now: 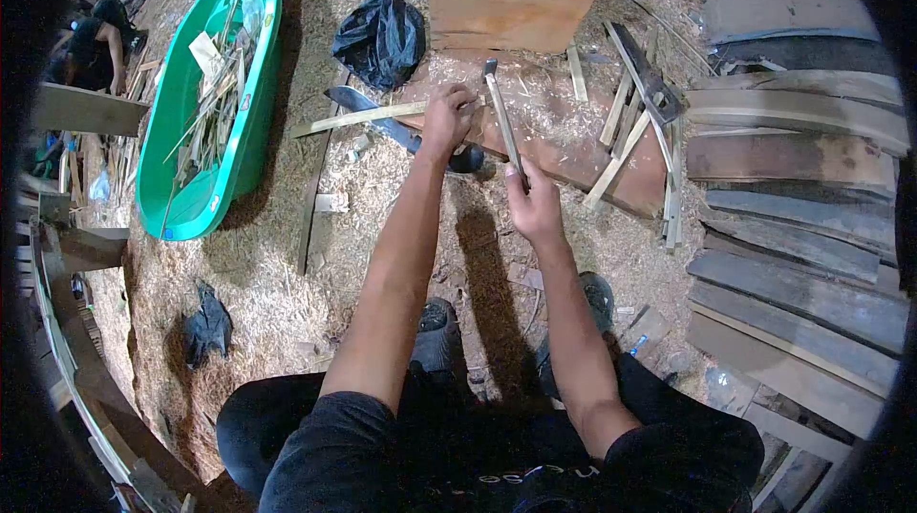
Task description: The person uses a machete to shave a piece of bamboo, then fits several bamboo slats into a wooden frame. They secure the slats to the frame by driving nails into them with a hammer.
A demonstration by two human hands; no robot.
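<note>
Strip (358,117), one, in left hand (449,119)

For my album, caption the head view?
Left hand holding a pale wooden strip, right hand gripping a slim tool, near a green tub.

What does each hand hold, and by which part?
Left hand: a thin wooden strip, near one end. Right hand: a hammer-like tool, by its handle's near end.

Floor (277,312) strewn with wood shavings; weathered planks (793,155) in rows, right of frame; bright patch of light, lower left.
</note>
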